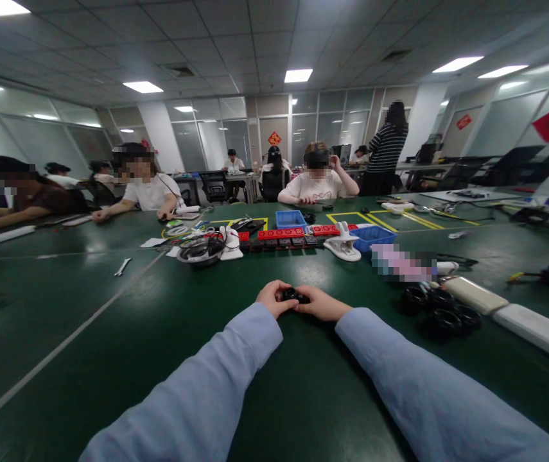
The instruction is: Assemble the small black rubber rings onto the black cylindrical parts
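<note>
My left hand (273,298) and my right hand (321,302) meet over the green table, in front of me. Between them is a small black part with a round, ring-like end (290,294); its exact kind is too small to make out. The left fingers and thumb close round its left side. On its other side the right fingers and thumb grip it, hiding much of its body. To the right of my hands lies a group of several black ring-shaped parts (442,308).
Red power strips (281,233), blue bins (373,238), a white clamp (344,244) and a coiled black cable (201,250) lie beyond my hands. A small wrench (122,267) is at the left. White and beige bars (539,330) extend rightward. Other people sit around the table.
</note>
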{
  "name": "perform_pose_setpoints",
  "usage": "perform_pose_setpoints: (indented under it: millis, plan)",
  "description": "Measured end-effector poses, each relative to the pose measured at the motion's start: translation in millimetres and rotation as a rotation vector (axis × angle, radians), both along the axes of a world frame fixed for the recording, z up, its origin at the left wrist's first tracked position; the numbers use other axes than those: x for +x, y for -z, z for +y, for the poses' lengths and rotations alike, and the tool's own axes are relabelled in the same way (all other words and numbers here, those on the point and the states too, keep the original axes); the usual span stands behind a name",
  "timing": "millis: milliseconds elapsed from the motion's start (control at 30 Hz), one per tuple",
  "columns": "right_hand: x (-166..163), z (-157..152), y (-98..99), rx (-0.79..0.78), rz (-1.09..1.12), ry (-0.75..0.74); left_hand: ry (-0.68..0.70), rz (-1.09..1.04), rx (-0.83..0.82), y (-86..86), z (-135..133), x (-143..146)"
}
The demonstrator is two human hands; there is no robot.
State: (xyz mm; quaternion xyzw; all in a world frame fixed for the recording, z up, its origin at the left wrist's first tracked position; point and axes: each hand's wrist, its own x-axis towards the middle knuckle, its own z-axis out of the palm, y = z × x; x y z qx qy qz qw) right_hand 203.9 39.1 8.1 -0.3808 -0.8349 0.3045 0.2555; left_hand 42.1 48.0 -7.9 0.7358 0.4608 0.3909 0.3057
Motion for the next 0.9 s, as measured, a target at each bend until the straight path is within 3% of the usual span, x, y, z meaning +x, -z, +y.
perform_pose_setpoints:
  millis: [433,533,633,733,800,900]
  plan:
    - [1,6,5.1,0.038,-0.039,-0.015,0.017,0.002,-0.003,1.5,2,0]
    - [-4,6,7.0,0.065,-0.132,0.101,-0.054,0.043,0.022,-0.2,1,2]
    - [-15,2,10.5,0.107,-0.254,0.364,-0.203,0.091,0.114,-1.8,-2,8]
    - [-27,-5,11.7,0.219,-0.354,0.565,-0.255,0.11,0.167,-1.3,-3,11]
    - [-30,-10,10.2,0.263,-0.365,0.569,-0.223,0.099,0.153,0.4,-3,10]
    - [-23,-12,6.0,0.25,-0.277,0.424,-0.12,0.043,0.077,3.6,1,5]
